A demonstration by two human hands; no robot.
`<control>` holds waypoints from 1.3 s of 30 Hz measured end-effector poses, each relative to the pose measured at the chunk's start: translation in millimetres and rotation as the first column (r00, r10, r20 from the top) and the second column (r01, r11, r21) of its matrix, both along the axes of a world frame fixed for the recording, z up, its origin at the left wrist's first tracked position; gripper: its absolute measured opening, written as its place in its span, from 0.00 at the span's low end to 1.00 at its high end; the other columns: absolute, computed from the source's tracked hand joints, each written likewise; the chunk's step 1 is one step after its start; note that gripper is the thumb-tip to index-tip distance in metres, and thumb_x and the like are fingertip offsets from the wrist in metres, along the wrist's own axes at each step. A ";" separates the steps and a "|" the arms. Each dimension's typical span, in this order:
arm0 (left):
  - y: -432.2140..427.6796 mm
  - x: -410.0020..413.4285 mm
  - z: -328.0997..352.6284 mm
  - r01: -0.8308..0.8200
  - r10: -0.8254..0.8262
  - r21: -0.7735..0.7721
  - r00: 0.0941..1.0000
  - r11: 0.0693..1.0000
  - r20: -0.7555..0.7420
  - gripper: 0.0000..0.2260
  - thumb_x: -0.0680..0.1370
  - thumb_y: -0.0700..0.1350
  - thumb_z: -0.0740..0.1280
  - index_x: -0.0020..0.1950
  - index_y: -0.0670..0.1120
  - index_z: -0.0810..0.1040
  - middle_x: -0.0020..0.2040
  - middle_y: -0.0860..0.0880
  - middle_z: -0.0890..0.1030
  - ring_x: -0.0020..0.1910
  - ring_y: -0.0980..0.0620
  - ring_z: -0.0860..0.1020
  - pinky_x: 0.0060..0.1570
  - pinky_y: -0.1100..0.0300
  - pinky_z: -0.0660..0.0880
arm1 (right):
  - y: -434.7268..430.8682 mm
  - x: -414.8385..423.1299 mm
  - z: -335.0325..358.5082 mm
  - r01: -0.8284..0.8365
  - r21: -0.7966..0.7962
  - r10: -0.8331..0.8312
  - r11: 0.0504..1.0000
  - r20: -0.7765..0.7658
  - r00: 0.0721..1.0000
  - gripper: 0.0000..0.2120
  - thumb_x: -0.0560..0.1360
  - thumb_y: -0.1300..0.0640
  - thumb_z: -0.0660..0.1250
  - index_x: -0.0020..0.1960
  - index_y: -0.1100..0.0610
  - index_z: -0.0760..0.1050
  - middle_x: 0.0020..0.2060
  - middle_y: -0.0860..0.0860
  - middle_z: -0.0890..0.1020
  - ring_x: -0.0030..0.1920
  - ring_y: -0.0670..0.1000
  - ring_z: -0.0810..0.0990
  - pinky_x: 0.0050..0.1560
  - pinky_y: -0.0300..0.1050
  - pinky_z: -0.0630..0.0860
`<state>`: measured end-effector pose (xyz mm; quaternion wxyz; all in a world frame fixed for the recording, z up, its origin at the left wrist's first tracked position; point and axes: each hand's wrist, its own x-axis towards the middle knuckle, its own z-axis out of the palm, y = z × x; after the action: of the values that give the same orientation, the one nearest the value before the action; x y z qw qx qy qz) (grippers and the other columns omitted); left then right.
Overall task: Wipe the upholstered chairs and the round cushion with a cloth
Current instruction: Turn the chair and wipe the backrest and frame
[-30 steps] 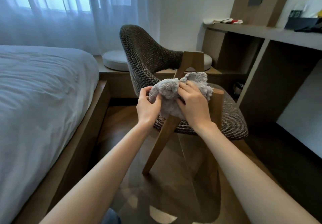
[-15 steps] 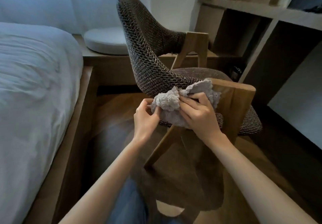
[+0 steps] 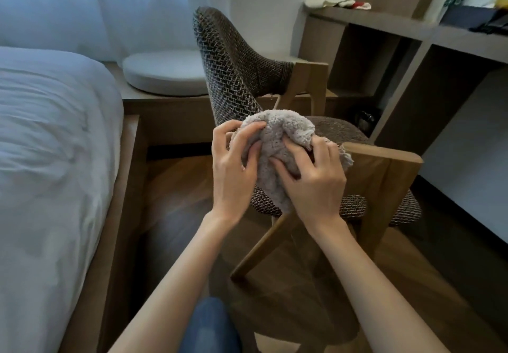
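Both hands are bunching the fluffy grey cloth (image 3: 277,146) in front of the woven upholstered chair (image 3: 233,64), left hand (image 3: 233,165) and right hand (image 3: 310,176) each clamped on it, while the round cushion (image 3: 162,73) sits on the low ledge (image 3: 165,102) behind.

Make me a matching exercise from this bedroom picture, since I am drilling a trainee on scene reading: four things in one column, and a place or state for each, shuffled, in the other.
Things:
1. grey cloth
2. round cushion
3. woven upholstered chair
4. bed

Places or states:
A. lies on the low wooden ledge by the curtain
B. fills the left side, covered in white bedding
C. bunched up, gripped by the left hand and the right hand
D. stands on wooden legs in front of the desk

Pairs: 1-C, 2-A, 3-D, 4-B
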<state>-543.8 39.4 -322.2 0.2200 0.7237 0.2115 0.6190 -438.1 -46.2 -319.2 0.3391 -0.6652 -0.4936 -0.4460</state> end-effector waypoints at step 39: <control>15.2 -37.5 -55.9 0.121 -0.180 -0.234 0.951 0.965 -0.250 0.18 0.71 0.33 0.72 0.60 0.43 0.78 0.54 0.51 0.73 0.53 0.54 0.74 0.52 0.68 0.72 | -11.5 -25.3 -36.8 -0.278 -0.213 0.206 0.937 -0.308 0.929 0.04 0.73 0.62 0.72 0.45 0.63 0.83 0.41 0.56 0.80 0.40 0.56 0.81 0.37 0.51 0.80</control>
<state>-581.3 54.6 -378.0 0.3135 0.7868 0.2493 0.4697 -463.4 -57.7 -356.0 0.3707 -0.6929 -0.5721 -0.2348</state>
